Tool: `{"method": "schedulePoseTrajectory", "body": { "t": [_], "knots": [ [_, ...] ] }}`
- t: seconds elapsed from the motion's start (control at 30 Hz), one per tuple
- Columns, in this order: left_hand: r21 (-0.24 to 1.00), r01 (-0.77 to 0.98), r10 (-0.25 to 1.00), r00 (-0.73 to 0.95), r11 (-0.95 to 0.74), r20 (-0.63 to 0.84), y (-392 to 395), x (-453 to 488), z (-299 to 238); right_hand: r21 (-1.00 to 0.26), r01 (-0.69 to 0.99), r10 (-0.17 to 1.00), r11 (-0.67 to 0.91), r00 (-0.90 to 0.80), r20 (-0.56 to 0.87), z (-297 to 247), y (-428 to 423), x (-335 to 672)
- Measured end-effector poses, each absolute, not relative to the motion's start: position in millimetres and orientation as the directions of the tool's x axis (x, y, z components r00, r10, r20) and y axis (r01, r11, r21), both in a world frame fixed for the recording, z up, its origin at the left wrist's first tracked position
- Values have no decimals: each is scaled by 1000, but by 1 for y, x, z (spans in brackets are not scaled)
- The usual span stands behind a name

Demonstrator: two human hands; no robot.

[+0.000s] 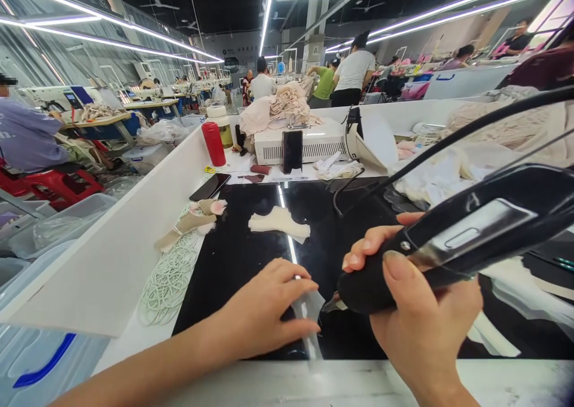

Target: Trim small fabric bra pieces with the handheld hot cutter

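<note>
My right hand (417,299) is wrapped round a black corded hand tool (452,239) with a silver panel on its side. A small pointed metal tip (334,303) sticks out of the tool's front, close to the edge of a thin translucent sheet (309,311). Lying over that sheet, my left hand (273,302) has its fingers stretched out and apart, and they press it to a glossy black board (233,281). A cream fabric piece (278,223) with curved edges lies farther back on the board.
Pale green cord loops (168,284) and beige scraps (183,228) lie left of the board. A phone (210,187), red bottle (213,144) and white box (269,146) stand behind. White strips (497,335) lie at right. The tool's cable (439,150) arches overhead. People work beyond.
</note>
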State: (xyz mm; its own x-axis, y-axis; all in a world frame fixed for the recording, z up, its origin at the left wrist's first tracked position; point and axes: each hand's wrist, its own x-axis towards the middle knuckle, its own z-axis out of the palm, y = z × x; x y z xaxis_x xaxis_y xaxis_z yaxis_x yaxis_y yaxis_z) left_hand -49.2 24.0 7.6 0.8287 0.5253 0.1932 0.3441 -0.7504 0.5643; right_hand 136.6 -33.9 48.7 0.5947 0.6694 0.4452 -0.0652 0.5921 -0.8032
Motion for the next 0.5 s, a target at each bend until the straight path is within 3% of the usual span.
{"method": "schedulePoseTrajectory", "body": {
  "t": [0.27,0.5],
  "knots": [
    [613,389,505,863,-688,20,14,-47,5,-797,-82,684,598,569,455,42,-35,132],
    [585,389,504,863,-712,39,16,-47,-1,-788,-62,673,613,563,479,43,-30,130]
  ]
}}
